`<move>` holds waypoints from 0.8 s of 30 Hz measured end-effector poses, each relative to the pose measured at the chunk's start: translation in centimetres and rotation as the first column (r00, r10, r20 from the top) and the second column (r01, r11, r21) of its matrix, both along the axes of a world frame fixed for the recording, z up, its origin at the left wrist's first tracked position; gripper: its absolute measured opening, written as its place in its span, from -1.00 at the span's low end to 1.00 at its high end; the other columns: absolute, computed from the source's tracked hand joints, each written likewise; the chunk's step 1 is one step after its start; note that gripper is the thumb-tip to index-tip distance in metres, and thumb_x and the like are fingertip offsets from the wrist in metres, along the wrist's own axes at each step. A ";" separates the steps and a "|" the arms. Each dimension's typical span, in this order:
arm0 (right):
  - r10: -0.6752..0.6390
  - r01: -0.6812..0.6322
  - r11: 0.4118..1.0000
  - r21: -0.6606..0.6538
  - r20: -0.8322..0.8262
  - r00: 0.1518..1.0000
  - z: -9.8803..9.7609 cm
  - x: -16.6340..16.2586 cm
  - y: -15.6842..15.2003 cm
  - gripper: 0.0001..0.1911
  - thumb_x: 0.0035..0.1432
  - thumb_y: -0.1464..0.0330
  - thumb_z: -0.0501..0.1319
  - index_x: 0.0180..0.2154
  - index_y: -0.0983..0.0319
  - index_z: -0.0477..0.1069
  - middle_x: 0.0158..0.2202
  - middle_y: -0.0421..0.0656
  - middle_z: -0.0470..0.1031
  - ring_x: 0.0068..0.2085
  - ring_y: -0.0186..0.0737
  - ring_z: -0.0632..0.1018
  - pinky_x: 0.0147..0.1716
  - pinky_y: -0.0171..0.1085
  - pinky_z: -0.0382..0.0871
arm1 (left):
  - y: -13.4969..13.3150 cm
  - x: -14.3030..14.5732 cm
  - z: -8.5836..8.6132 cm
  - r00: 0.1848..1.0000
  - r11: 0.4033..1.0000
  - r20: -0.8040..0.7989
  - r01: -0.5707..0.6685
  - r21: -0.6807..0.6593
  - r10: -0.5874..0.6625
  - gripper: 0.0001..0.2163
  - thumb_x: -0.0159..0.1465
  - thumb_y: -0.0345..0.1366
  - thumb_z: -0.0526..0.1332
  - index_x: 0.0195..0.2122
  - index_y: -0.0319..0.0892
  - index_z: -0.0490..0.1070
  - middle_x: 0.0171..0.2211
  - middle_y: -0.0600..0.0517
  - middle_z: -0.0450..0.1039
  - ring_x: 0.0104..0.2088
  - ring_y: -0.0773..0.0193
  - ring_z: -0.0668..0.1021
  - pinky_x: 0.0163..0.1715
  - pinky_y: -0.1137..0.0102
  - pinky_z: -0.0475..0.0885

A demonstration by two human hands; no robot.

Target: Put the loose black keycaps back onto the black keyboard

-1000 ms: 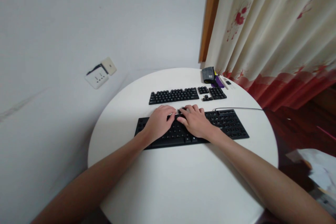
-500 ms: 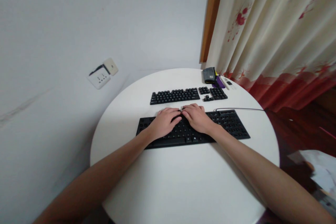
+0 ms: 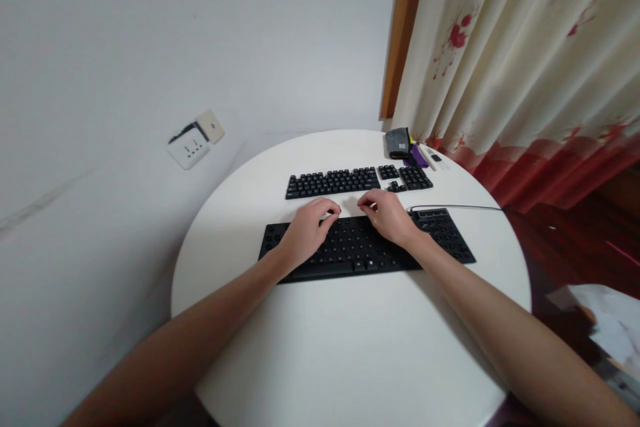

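Observation:
A black keyboard (image 3: 345, 247) lies on the round white table (image 3: 340, 347), most of its keys stripped to bare stems, with a long bar and a few caps in the bottom row. Above its left-centre part is my left hand (image 3: 309, 227), thumb and fingertips drawn together at the back edge. To the right, my right hand (image 3: 387, 213) hovers over the keyboard with thumb and fingers pinched. Anything small between either set of fingertips is too hidden to make out. Behind the hands, removed black keycaps (image 3: 333, 182) are laid out in keyboard order.
A grey folded cloth (image 3: 398, 143) and a purple cloth (image 3: 417, 157) lie at the back right, beside a slim white item (image 3: 431, 158). A thin cable (image 3: 460, 206) runs off the table's right side. Wall sockets (image 3: 189, 149) are at left, a curtain (image 3: 525, 80) at right.
My hands were close together over the keyboard's back middle. They have now lifted and moved apart, left hand leftward and right hand rightward, with the fingers drawn into pinches.

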State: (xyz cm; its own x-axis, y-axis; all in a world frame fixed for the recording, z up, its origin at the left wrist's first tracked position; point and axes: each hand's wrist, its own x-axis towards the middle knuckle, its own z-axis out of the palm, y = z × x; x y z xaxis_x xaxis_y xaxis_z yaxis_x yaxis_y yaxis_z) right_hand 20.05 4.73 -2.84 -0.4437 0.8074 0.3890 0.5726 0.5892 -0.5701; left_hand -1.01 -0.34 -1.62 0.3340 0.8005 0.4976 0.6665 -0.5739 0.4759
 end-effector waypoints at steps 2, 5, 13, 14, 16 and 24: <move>0.002 -0.003 1.000 -0.016 -0.056 0.998 0.4 0.5 0.0 -0.86 0.16 0.50 0.17 -0.28 0.26 0.50 -0.30 -0.12 0.55 -0.29 -0.24 0.52 -0.21 -0.26 0.37 | -0.6 0.4 0.3 0.999 1.000 0.034 -0.013 -0.025 0.014 -0.93 0.29 -0.39 0.19 -0.21 -0.17 0.41 -0.26 0.02 0.52 -0.26 0.27 0.56 -0.16 0.30 0.47; -0.022 0.015 0.999 -0.051 -0.138 0.990 1.1 1.2 -0.2 -0.73 0.12 0.51 0.22 -0.10 0.27 0.47 -0.30 -0.13 0.54 -0.29 -0.25 0.52 -0.25 -0.28 0.39 | -1.7 1.4 0.5 0.997 0.998 0.071 0.003 -0.068 0.002 -0.84 0.25 -0.39 0.26 -0.13 -0.16 0.42 -0.23 0.02 0.55 -0.27 0.28 0.58 -0.16 0.32 0.49; -0.056 0.051 0.997 -0.066 -0.067 0.996 1.8 2.2 0.1 -0.86 0.09 0.46 0.28 -0.25 0.28 0.51 -0.29 -0.10 0.55 -0.33 -0.25 0.52 -0.25 -0.25 0.40 | -4.7 5.2 -0.1 0.970 0.969 0.087 0.233 -0.082 -0.226 -0.87 0.28 -0.36 0.25 -0.17 -0.19 0.54 -0.19 -0.05 0.57 -0.18 0.24 0.59 -0.13 0.34 0.52; -0.053 0.047 0.996 -0.081 -0.070 0.996 1.8 2.3 0.1 -0.87 0.08 0.45 0.29 -0.26 0.27 0.51 -0.32 -0.12 0.55 -0.34 -0.25 0.52 -0.26 -0.26 0.39 | -4.9 5.6 -0.4 0.971 0.968 0.075 0.234 -0.090 -0.228 -0.86 0.28 -0.35 0.25 -0.16 -0.18 0.54 -0.20 -0.05 0.58 -0.19 0.23 0.59 -0.13 0.33 0.52; -0.050 0.041 0.994 -0.100 -0.081 0.995 1.8 2.3 0.1 -0.87 0.08 0.42 0.30 -0.26 0.26 0.49 -0.35 -0.15 0.54 -0.37 -0.27 0.51 -0.28 -0.27 0.38 | -5.0 6.2 -0.9 0.973 0.967 0.041 0.230 -0.105 -0.227 -0.86 0.28 -0.34 0.26 -0.15 -0.17 0.54 -0.19 -0.04 0.58 -0.17 0.22 0.59 -0.12 0.32 0.51; -0.071 0.060 0.995 -0.079 -0.144 0.987 2.2 2.7 0.2 -0.84 0.03 0.42 0.33 -0.26 0.26 0.50 -0.40 -0.18 0.51 -0.40 -0.29 0.47 -0.31 -0.29 0.34 | -5.0 7.0 -1.5 0.968 0.977 -0.138 0.199 -0.074 -0.208 -0.91 0.28 -0.31 0.25 -0.24 -0.10 0.57 -0.22 0.04 0.60 -0.20 0.21 0.56 -0.10 0.23 0.39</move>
